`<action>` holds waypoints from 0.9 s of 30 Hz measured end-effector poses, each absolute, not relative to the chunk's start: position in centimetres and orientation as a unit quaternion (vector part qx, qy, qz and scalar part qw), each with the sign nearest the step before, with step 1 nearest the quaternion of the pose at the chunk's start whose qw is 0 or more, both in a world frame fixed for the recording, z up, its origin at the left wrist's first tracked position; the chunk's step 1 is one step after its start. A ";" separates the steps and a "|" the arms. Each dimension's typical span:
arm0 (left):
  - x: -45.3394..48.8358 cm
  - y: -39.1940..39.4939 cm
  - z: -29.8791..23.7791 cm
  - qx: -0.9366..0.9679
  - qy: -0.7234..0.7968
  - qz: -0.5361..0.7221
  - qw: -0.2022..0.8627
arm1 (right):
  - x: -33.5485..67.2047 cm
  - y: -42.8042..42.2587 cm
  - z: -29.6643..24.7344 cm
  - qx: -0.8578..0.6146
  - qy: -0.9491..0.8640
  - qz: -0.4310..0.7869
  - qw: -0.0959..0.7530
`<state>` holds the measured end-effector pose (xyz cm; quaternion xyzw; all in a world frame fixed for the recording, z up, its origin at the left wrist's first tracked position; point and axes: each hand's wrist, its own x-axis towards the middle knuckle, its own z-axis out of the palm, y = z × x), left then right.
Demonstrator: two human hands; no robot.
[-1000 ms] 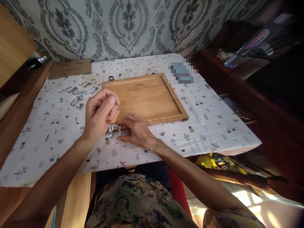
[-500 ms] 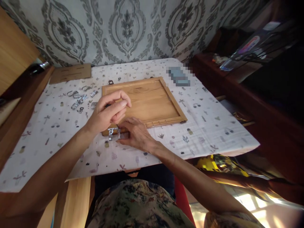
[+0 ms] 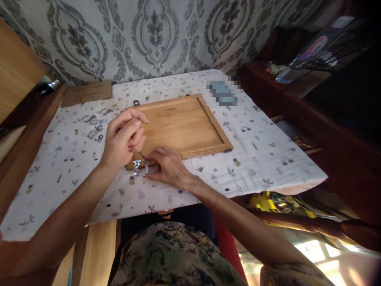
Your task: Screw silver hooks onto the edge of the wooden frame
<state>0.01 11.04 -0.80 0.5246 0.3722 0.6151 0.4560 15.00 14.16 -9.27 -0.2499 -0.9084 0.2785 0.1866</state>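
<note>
Your left hand [image 3: 123, 137] curls around a driver [image 3: 143, 155], its shaft slanting down-right to the hinge [image 3: 137, 163] at the panel's [image 3: 184, 123] near left corner, beside your right hand [image 3: 169, 166], whose thumb and fingers flank it, pinch unclear.

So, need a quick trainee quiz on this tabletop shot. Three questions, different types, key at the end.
1. True or false: the cardboard lies apart from the wooden panel.

2. Where are the loose metal parts?
a) left of the panel
b) on top of the panel
c) right of the panel

3. Fill in: the thin rod shows below the ____ hand, by the metal fitting at the panel's near edge.

Key:
1. True
2. a
3. left hand
</note>
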 end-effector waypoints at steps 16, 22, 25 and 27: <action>0.3 10.2 -1.1 0.509 0.374 0.651 0.420 | 15.0 14.2 -9.4 -0.249 -0.909 0.276 0.189; 0.6 10.1 -1.1 0.514 0.380 0.646 0.417 | 15.0 14.1 -9.1 -0.255 -0.909 0.277 0.182; 0.8 10.1 -1.2 0.526 0.380 0.641 0.410 | 15.0 14.1 -8.9 -0.259 -0.908 0.278 0.176; 0.9 10.1 -1.2 0.536 0.381 0.631 0.411 | 15.0 14.0 -8.9 -0.258 -0.909 0.278 0.174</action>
